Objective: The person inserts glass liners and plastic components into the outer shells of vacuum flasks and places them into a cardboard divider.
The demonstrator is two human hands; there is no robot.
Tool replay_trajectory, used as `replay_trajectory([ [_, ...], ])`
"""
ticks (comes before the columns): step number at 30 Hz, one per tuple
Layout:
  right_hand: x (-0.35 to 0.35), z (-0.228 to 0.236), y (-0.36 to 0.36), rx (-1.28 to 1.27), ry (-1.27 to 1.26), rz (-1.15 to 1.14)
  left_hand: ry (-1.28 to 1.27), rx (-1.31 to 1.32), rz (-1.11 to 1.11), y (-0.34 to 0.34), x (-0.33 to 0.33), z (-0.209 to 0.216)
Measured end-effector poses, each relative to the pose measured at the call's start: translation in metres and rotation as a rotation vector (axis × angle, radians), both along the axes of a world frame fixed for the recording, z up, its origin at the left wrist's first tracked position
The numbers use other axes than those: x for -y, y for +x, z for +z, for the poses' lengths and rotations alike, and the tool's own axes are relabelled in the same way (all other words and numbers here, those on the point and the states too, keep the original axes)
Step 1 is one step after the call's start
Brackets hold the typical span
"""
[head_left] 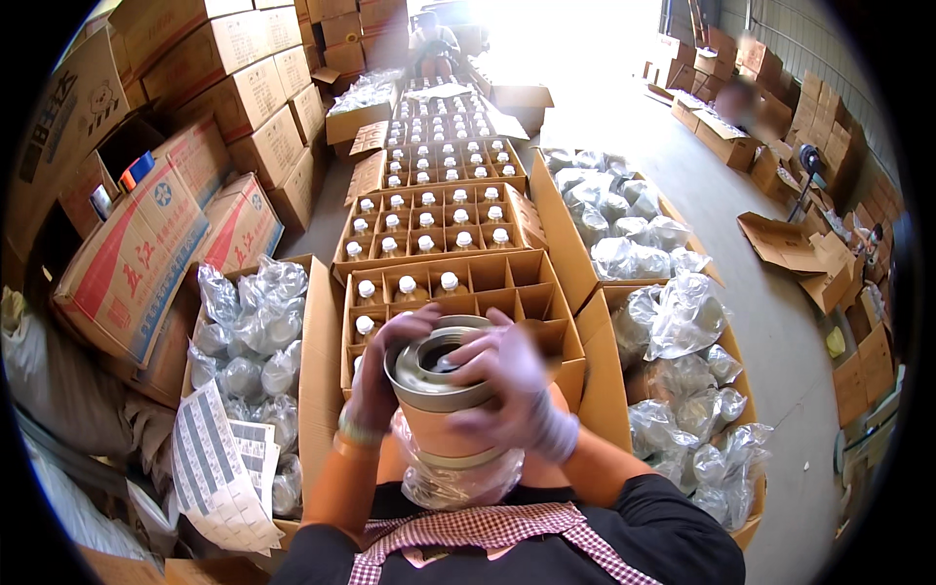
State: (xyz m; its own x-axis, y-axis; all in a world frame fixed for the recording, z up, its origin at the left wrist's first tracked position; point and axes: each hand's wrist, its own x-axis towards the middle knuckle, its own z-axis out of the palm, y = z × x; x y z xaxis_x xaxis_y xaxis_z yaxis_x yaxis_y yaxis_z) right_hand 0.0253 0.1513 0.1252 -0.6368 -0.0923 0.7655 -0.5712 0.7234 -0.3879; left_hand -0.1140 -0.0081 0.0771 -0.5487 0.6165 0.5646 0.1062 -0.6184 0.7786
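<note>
Both hands, left (375, 375) and right (512, 390), gripped the tin (439, 390); a level, firm hold over the crate (458, 292) seemed wise.

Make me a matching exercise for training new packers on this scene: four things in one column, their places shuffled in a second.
Things
1. Round metal-rimmed jar in clear plastic wrap
2. Sheets of printed labels
3. Divided cardboard box with white-capped bottles
4. Open carton of clear-bagged bottles

Places
A. Lower left, leaning over a carton
B. Between the left hand and right hand
C. Right of the row of divided boxes
D. Straight ahead, just beyond the hands

Pairs: 1-B, 2-A, 3-D, 4-C
</note>
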Motion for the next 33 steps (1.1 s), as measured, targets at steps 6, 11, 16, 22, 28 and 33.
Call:
replay_trajectory([
  [6,-0.12,-0.145,-0.103,0.546,-1.151,0.064,0.249,-0.915,0.172,0.111,0.025,0.06],
  [11,-0.039,-0.023,-0.003,-0.137,-0.719,0.244,0.002,0.056,0.474,0.013,0.04,0.007],
  [16,-0.044,-0.012,-0.023,0.028,-0.374,0.343,-0.11,-0.237,0.372,0.03,0.007,0.038],
  [22,-0.07,-0.008,-0.147,0.549,-1.385,0.815,-0.312,-0.012,0.283,-0.035,-0.018,0.08],
  [28,-0.026,-0.077,-0.18,-0.158,-0.117,-0.001,-0.162,0.485,0.274,-0.089,-0.007,-0.022],
  [33,-0.018,-0.092,-0.191,0.063,-0.333,0.094,-0.064,0.377,0.362,-0.071,-0.007,-0.038],
])
